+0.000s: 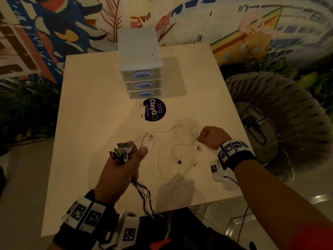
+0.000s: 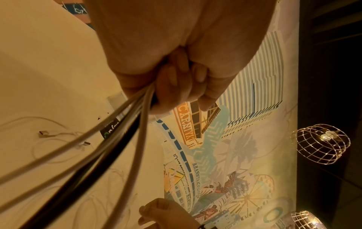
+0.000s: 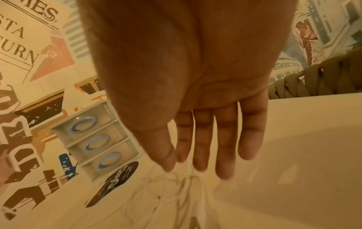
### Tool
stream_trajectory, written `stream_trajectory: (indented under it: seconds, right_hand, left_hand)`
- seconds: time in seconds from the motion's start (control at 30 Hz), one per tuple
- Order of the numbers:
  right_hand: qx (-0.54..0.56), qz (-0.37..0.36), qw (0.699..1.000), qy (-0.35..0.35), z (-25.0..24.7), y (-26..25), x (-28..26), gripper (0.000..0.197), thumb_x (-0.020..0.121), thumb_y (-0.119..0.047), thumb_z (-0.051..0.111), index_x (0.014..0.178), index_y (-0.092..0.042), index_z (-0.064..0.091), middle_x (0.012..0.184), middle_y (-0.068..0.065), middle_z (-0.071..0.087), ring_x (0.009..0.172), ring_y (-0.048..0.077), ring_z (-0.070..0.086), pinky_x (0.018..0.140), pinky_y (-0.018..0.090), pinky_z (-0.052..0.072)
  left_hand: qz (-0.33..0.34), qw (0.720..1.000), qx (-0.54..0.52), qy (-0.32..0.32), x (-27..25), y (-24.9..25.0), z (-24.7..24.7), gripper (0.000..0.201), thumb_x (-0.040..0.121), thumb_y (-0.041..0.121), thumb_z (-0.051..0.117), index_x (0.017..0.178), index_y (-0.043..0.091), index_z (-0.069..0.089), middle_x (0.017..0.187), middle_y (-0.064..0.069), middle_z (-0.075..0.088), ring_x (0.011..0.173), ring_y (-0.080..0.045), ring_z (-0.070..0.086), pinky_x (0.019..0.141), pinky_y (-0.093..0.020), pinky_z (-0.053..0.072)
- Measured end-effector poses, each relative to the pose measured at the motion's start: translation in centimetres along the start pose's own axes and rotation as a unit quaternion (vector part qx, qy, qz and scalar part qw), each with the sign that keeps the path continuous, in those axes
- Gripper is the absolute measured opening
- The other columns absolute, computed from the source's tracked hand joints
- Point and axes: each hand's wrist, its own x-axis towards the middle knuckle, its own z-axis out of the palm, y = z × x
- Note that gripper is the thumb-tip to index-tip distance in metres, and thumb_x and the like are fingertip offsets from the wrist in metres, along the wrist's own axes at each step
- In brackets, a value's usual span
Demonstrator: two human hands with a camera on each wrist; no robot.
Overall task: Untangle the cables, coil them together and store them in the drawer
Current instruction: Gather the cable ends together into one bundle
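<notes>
A: How is the left hand (image 1: 124, 168) posed?
B: It is raised above the worktop (image 1: 90, 114), its fingers (image 2: 176, 83) curled round a bundle of cables (image 2: 109, 133); the plugs (image 1: 122, 150) stand above the fist, and the cords hang below it.

A: And the right hand (image 1: 212, 137)?
B: It is held over the loose white cables (image 1: 178, 141) lying on the worktop. Its fingers (image 3: 225, 139) are seen extended in the wrist view; whether a strand is pinched cannot be told. The drawer unit (image 1: 140, 69) is seen at the far side, its drawers closed.

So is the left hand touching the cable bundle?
Touching. The left wrist view shows the left hand's fingers curled tightly round the cable bundle; no gap.
</notes>
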Motion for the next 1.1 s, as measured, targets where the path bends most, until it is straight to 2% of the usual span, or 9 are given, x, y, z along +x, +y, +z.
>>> stream_trajectory:
  seconds: [0.1,0.17,0.27,0.33,0.43,0.6,0.7,0.83,1.1]
  right_hand:
    - [0.046,-0.012,0.996,0.082,-0.4,-1.1,0.7,0.017,0.091,-0.036,0.068,0.092,-0.023,0.058,0.102,0.008,0.067,0.097,0.027,0.064,0.086,0.037,0.052]
    - [0.067,-0.047,0.991,0.108,-0.8,-2.4,1.7,0.025,0.090,-0.037,0.069,0.109,-0.024,0.059,0.104,0.004,0.063,0.095,0.023,0.062,0.088,0.038,0.052]
    - [0.047,-0.029,0.998,0.036,-0.9,-4.1,4.1,0.056,0.085,-0.052,0.072,0.131,-0.026,0.051,0.113,0.000,0.057,0.103,0.020,0.058,0.096,0.037,0.048]
    - [-0.037,-0.008,0.998,-0.048,-0.5,-4.9,5.4,0.059,0.085,-0.051,0.073,0.134,-0.024,0.052,0.124,0.000,0.059,0.114,0.024,0.058,0.101,0.038,0.048]
    - [-0.088,-0.015,0.995,-0.047,-0.8,-5.9,6.2,0.036,0.092,-0.038,0.067,0.122,-0.018,0.067,0.131,0.006,0.064,0.119,0.027,0.059,0.099,0.035,0.049]
    - [0.166,-0.067,0.983,0.041,-3.5,-7.1,4.2,0.013,0.090,-0.033,0.071,0.093,-0.021,0.074,0.079,-0.004,0.077,0.078,0.015,0.074,0.084,0.040,0.059]
    - [0.245,-0.118,0.960,0.061,-5.1,-8.1,1.9,0.010,0.093,-0.028,0.071,0.098,-0.019,0.074,0.084,-0.004,0.078,0.073,0.013,0.075,0.076,0.041,0.063]
    - [0.216,-0.183,0.951,0.120,-6.0,-8.8,-0.3,0.011,0.091,-0.033,0.074,0.097,-0.024,0.077,0.090,-0.012,0.076,0.085,0.003,0.070,0.086,0.032,0.057]
    - [0.199,-0.242,0.949,0.041,-4.1,-9.7,-6.7,0.010,0.088,-0.031,0.078,0.097,-0.034,0.079,0.090,-0.020,0.076,0.087,-0.002,0.070,0.088,0.023,0.056]
  left_hand:
    - [-0.004,1.000,-0.011,0.012,-0.2,0.0,-0.2,0.048,0.097,0.024,0.065,0.060,0.025,0.034,0.052,0.004,0.023,0.041,-0.013,0.021,0.045,-0.025,0.029]
    - [-0.004,1.000,-0.014,0.017,-0.3,-0.1,-0.4,0.044,0.094,0.022,0.061,0.060,0.024,0.034,0.052,0.004,0.023,0.041,-0.012,0.021,0.044,-0.024,0.029]
    - [-0.013,1.000,-0.011,0.021,-0.3,-0.5,-0.6,0.047,0.094,0.026,0.065,0.058,0.028,0.035,0.051,0.005,0.024,0.040,-0.011,0.022,0.046,-0.026,0.029]
    - [-0.019,1.000,-0.004,0.019,-0.2,-0.8,-0.8,0.050,0.092,0.034,0.072,0.057,0.031,0.036,0.050,0.007,0.025,0.040,-0.011,0.024,0.047,-0.027,0.030]
    - [-0.020,1.000,-0.009,0.014,-0.3,-1.1,-1.2,0.042,0.080,0.045,0.071,0.058,0.031,0.038,0.050,0.007,0.027,0.040,-0.011,0.026,0.048,-0.027,0.031]
    - [-0.017,0.999,-0.016,0.024,0.0,-1.6,-2.2,0.043,0.082,0.044,0.070,0.059,0.030,0.037,0.051,0.005,0.027,0.040,-0.014,0.027,0.049,-0.027,0.030]
    - [-0.021,0.999,-0.015,0.038,0.6,-1.7,-2.2,0.044,0.086,0.040,0.069,0.060,0.028,0.036,0.051,0.004,0.027,0.041,-0.014,0.026,0.050,-0.028,0.030]
    - [-0.028,0.998,-0.019,0.055,1.3,-1.6,-1.2,0.046,0.095,0.029,0.066,0.062,0.024,0.035,0.051,0.004,0.027,0.041,-0.014,0.026,0.049,-0.029,0.030]
    - [-0.065,0.995,-0.040,0.070,2.3,-1.1,1.7,0.037,0.096,0.039,0.059,0.061,0.033,0.049,0.055,0.004,0.027,0.045,-0.012,0.024,0.048,-0.028,0.027]
